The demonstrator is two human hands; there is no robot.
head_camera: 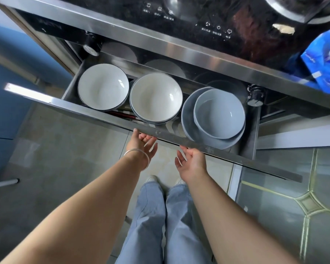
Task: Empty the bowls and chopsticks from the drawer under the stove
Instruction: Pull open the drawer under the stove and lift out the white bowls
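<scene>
Both hands (144, 142) (191, 161) palm-up under drawer (227, 152) front edge.

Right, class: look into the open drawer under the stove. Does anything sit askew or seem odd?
Mostly tidy. The grey-blue bowl sits off-centre in the larger grey dish, pushed toward the right. The two white bowls look level. Nothing looks spilled or broken.

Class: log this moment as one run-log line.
drawer: open | bowls: inside | left hand, right hand: open at front edge
</scene>
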